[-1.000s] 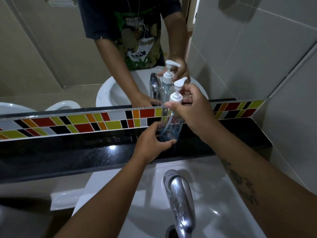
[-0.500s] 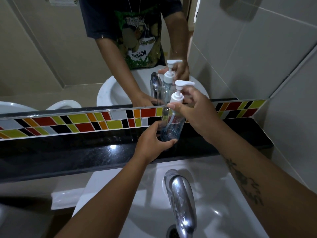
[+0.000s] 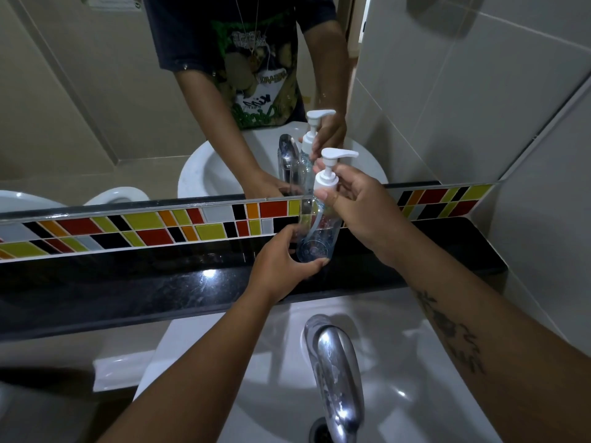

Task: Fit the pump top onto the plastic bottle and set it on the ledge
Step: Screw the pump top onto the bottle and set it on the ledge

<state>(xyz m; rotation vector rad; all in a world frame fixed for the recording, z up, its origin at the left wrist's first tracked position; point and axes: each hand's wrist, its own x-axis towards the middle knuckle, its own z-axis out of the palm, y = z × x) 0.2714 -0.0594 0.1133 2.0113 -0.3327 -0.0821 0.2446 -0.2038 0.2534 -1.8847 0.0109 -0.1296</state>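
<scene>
Clear cylindrical plastic bottle (image 3: 315,233) clasped at base by left hand (image 3: 281,266); white ribbed pump top (image 3: 329,169) pinched above by right hand (image 3: 361,206), over glossy black ledge (image 3: 160,282).

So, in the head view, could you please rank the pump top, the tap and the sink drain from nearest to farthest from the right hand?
1. Pump top: touching the right hand, whose fingers grip its collar.
2. Tap: below, over the basin.
3. Sink drain: farthest, at the bottom edge.
</scene>
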